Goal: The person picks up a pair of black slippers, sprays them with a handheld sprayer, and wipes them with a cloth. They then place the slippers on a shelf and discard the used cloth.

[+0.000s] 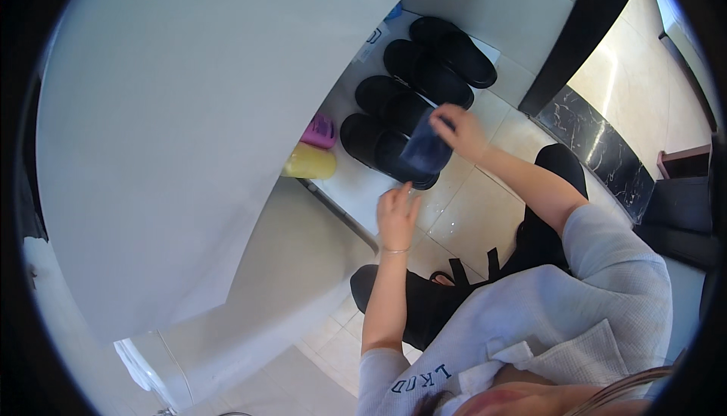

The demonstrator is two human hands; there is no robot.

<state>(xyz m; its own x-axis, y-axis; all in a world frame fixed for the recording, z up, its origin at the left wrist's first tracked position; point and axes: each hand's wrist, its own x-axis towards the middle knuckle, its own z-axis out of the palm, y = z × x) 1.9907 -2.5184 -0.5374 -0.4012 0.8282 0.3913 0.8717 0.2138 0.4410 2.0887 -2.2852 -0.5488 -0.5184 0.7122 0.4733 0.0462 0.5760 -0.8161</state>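
Observation:
Two pairs of black slippers stand in a slanting row on a white surface beside the tiled wall. My right hand [460, 132] pinches a dark blue cloth [429, 148], which hangs over the nearest slipper [362, 140] and hides part of it. Just below that slipper's near end is my left hand [397, 215], with its fingers apart and nothing seen in them. One fingertip is close to the slipper's edge; whether it touches I cannot tell. Farther back lie another slipper [382, 96] of the row and the farthest one [454, 51].
A pink bottle [321, 131] and a yellow bottle [312, 161] lie left of the slippers. The large white panel [197, 113] fills the left side and covers what is behind it. Light floor tiles [473, 196] show water drops. A black marbled threshold [598, 151] runs along the right.

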